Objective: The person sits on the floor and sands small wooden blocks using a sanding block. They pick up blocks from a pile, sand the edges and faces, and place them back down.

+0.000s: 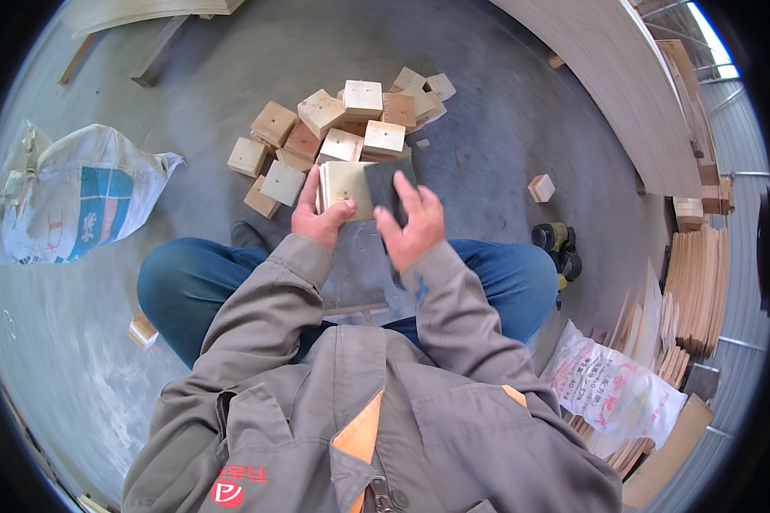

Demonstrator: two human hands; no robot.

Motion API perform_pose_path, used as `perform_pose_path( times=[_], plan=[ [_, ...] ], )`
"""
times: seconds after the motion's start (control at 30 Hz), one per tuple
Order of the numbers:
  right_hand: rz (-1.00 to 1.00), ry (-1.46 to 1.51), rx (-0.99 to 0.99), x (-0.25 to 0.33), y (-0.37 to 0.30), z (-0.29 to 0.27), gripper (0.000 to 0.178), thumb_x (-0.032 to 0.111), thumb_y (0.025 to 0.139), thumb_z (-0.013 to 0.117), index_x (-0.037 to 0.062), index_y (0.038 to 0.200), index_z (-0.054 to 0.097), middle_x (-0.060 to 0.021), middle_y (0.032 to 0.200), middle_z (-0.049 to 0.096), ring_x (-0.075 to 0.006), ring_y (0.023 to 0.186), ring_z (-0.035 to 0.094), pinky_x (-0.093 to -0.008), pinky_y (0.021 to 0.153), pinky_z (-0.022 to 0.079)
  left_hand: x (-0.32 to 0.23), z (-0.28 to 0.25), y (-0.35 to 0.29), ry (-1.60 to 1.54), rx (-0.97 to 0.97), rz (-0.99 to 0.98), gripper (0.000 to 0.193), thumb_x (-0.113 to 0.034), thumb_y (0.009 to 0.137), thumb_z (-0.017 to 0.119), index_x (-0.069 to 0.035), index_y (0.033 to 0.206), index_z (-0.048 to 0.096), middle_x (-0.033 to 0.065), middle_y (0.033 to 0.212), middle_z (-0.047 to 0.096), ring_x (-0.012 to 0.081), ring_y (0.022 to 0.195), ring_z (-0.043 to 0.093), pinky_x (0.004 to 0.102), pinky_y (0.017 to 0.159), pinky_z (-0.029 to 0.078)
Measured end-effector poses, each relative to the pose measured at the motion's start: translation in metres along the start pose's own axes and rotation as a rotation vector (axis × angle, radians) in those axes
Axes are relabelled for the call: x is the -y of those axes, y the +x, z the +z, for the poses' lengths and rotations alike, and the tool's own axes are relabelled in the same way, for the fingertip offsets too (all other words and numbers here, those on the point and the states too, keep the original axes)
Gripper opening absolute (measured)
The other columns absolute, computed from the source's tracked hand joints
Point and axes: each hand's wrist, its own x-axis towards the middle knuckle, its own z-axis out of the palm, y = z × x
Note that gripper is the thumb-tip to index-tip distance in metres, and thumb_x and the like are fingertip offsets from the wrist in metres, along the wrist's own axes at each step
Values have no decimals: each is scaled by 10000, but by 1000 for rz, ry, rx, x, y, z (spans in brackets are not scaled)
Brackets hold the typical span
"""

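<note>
A grey floor (488, 162) spreads under everything, its edges bent by the fisheye view. A large pale panel (603, 81) curves along the upper right. In the lower half sits a person in a grey-brown jacket (453, 419) with orange trim and blue jeans (184, 278), knees spread to either side.

Ahead of the knees lies a heap of wooden blocks (321, 111), some pale, some reddish, several with a dark spot on the upper face. A white sack (56, 192) with a blue patch rests on the floor at far left; a smaller printed sack (612, 385) lies at lower right, near a stack of thin boards (697, 286).

The left hand (321, 224) is clamped on a pale block (342, 190), thumb on its upper face, fingers along its left side. The right hand (415, 224), fingers spread, touches a dark flat square (383, 184) (whether it pinches that piece, I cannot tell). Beside the right knee stands a yellow-green and black tool (560, 248).

The held block is between the hands, just on the person's side of the heap, with the dark square against its right part. Smallest are two lone blocks, one (541, 188) beyond the tool, another (143, 332) beside the left knee.
</note>
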Motion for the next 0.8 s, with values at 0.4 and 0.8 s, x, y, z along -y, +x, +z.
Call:
perform_pose_path(
  times=[0.4, 0.8],
  plan=[
    [-82, 148, 97, 14, -40, -15, 698, 304, 847, 770, 50, 1453, 535, -309, 1273, 554, -460, 1135, 572, -504, 1019, 463, 1, -10, 11, -21, -49, -53, 882, -40, 854, 703, -217, 1623, 310, 80, 1308, 654, 230, 1102, 667, 454, 899, 579],
    [312, 204, -41, -46, 63, -33, 646, 336, 887, 742, 66, 1447, 565, -266, 1288, 631, -378, 1193, 619, -422, 1047, 483, -24, 18, -19, -43, 202, -182, 924, 11, 797, 735, -120, 1615, 324, 141, 1257, 668, 244, 1110, 674, 407, 967, 563]
  ],
)
